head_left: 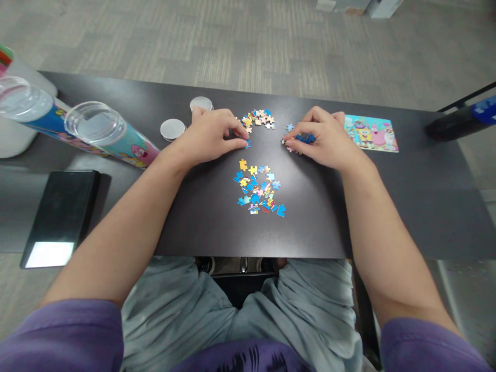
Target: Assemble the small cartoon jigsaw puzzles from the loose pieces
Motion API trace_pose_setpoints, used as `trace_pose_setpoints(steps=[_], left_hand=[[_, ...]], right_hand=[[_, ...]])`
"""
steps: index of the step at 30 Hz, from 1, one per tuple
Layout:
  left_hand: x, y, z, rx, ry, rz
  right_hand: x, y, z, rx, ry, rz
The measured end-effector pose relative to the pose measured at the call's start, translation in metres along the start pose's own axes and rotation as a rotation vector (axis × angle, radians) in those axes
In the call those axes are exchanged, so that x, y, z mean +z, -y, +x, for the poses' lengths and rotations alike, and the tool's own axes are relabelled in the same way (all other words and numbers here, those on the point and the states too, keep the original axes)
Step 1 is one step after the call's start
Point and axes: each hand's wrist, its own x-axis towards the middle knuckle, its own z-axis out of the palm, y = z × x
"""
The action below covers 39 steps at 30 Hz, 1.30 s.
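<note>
Loose puzzle pieces lie in three spots on the bench, none clearly joined yet. The left hand pinches a blue piece. The right hand bends over more pieces; its grip is hard to tell.

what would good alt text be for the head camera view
A person's left hand and right hand handle small jigsaw pieces on a dark table, with a cluster of loose pieces nearer the body. A cartoon picture card lies right of the right hand; two cartoon-printed tubes and a flat black device are at left.
</note>
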Motion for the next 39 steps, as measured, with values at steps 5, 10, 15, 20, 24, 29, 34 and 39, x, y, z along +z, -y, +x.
trace_pose_setpoints(steps=[5,10,15,20,24,29,34,39], left_hand=[[0.000,0.004,0.001,-0.021,-0.068,-0.014],[0.009,0.002,-0.001,-0.009,-0.081,-0.005],[0.017,-0.006,-0.002,-0.032,-0.120,0.022],[0.020,0.002,-0.004,0.012,-0.177,0.079],[0.017,-0.001,-0.005,0.064,-0.156,0.096],[0.008,-0.010,-0.005,0.062,-0.110,0.078],[0.007,-0.013,-0.005,0.133,-0.028,0.051],[0.011,-0.019,-0.004,0.156,0.001,0.027]], right_hand=[[0.002,0.004,0.001,-0.002,-0.041,-0.012],[0.012,0.027,0.004,-0.019,0.039,-0.004],[0.022,0.049,0.009,-0.101,0.189,-0.007],[0.014,0.042,0.007,-0.052,0.194,0.021],[0.001,0.020,0.002,-0.004,0.115,0.002],[-0.007,-0.001,-0.002,-0.002,0.046,-0.010],[-0.005,0.004,-0.001,0.028,0.012,-0.039],[0.005,0.021,0.002,0.003,0.053,-0.033]])
